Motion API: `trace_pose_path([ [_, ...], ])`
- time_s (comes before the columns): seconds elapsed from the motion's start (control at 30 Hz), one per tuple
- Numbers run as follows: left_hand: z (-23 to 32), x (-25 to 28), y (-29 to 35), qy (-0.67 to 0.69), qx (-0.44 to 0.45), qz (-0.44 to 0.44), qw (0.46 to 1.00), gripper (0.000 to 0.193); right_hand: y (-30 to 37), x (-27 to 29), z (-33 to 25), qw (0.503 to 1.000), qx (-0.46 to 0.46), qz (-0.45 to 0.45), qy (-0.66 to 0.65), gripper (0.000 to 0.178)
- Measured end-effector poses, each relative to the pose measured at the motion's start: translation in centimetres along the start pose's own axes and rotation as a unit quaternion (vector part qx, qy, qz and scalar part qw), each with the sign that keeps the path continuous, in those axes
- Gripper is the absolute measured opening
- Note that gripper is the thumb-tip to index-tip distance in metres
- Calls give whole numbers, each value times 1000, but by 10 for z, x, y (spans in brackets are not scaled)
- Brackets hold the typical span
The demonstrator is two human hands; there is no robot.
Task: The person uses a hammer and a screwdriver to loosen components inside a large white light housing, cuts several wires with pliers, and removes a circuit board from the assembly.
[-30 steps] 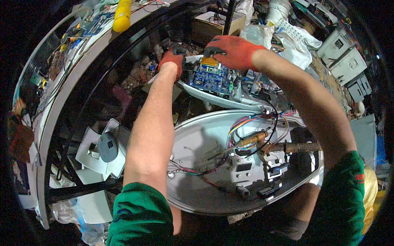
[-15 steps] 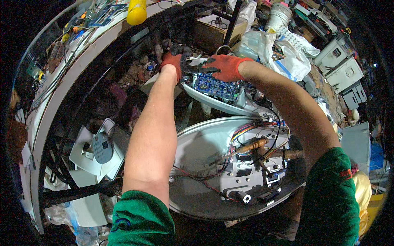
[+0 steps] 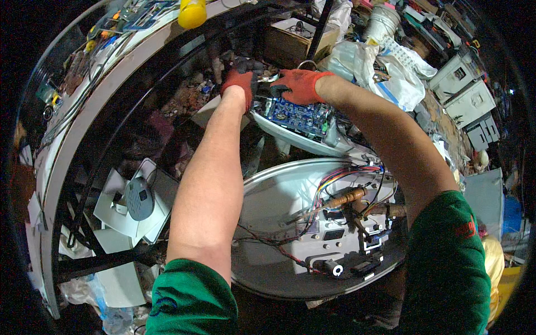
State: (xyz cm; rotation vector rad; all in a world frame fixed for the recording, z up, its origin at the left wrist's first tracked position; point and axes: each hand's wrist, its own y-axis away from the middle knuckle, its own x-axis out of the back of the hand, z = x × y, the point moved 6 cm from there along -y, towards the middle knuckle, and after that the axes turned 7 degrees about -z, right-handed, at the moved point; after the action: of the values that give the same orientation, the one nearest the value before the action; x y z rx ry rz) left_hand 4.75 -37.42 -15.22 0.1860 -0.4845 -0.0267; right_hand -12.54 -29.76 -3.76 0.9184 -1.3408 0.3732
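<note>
At the far middle, both my hands wear red gloves with dark finger parts. My left hand (image 3: 239,82) is closed with its fingers curled, at the left end of a long pale housing (image 3: 296,138); what it grips is hidden. A blue circuit board (image 3: 296,116) lies in that housing, with small parts all over it. My right hand (image 3: 301,86) is over the board's far edge, fingers bent, and what they hold does not show. Nearer me lies a big oval grey shell (image 3: 268,195) with coloured wires (image 3: 321,192) and a wooden-handled screwdriver (image 3: 343,198) across it.
A long curved-looking bench edge (image 3: 106,106) runs up the left, with a yellow cylinder (image 3: 192,14) at its far end. White plastic parts (image 3: 114,206) lie left of my left arm. A cardboard box (image 3: 296,42) and white bags (image 3: 396,78) stand beyond my hands.
My right hand has shifted slightly and its fingers are more bent. The pale piece seen between my hands is now mostly out of sight. My left hand has turned a little.
</note>
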Motion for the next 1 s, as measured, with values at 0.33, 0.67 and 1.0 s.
trace_pose_path([
  [0.33, 23, -15, 9, 21, -34, -3, 999, 55, -13, -14, 18, 999, 33, -2, -24, 51],
  [0.67, 53, 1, 42, 28, -125, -25, 991, 47, 24, -20, 51, 970, -84, 149, -174, 48],
  [1.0, 104, -17, 81, 96, -281, -51, 954, 38, 7, -4, 16, 852, 42, 149, -500, 58],
])
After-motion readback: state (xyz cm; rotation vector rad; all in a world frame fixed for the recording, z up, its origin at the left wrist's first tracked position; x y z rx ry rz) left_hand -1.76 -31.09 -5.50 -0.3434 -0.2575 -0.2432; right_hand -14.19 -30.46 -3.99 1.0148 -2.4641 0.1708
